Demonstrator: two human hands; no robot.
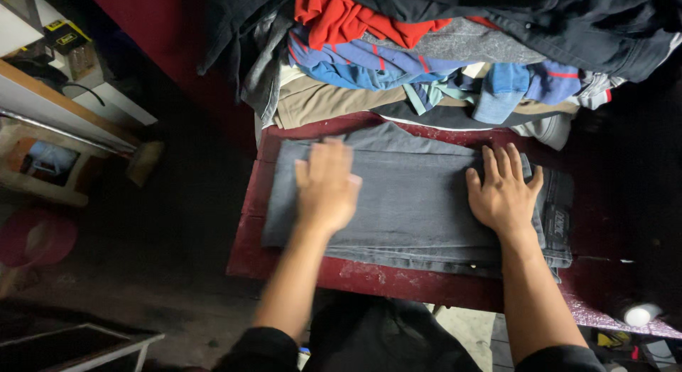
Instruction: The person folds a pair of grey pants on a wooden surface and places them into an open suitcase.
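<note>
On the red table (398, 283), both hands' fingers press flat, unclenched, on grey jeans (419, 201).

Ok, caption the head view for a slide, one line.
Left hand and right hand press flat on folded grey jeans on a red table, beside piled clothes.

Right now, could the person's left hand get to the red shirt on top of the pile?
Probably yes. The left hand lies flat on the grey jeans, and nothing stands between it and the red shirt on the clothes pile just beyond.
</note>
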